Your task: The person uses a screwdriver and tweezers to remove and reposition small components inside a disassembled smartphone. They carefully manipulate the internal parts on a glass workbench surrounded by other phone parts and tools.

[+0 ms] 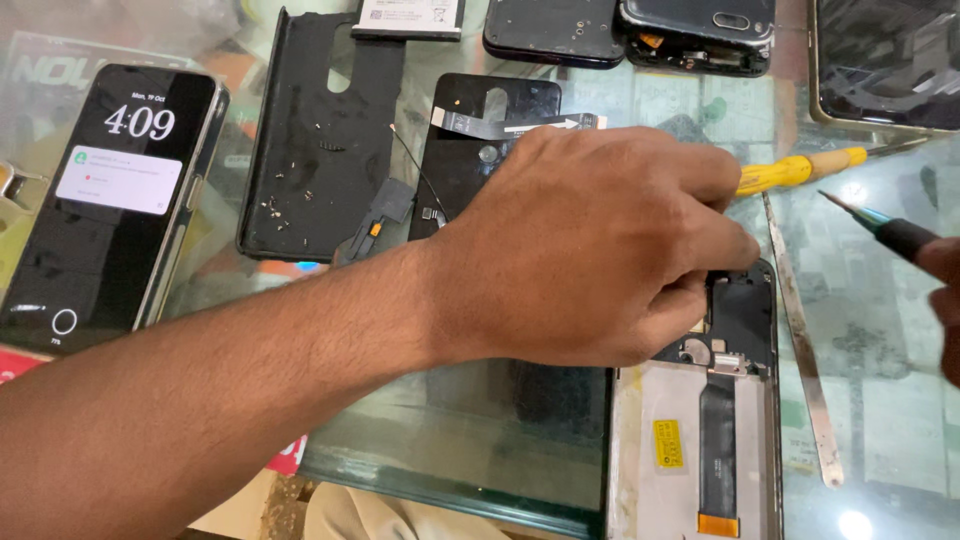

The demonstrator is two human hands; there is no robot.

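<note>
Fingers of the left hand (590, 250) are pinched together on the upper part of an opened phone (695, 420), which lies at the near edge of the glass tabletop (880, 330); what is clamped is hidden by the hand. A dark-handled screwdriver (885, 228) is held closed in the right hand (945, 300) at the right edge. A steel strip (805, 370) lies just beside the phone, a yellow screwdriver (800, 170) behind the knuckles. A lit phone (105, 200) rests at the left edge, a black back cover (310, 150) with loose screws further back.
</note>
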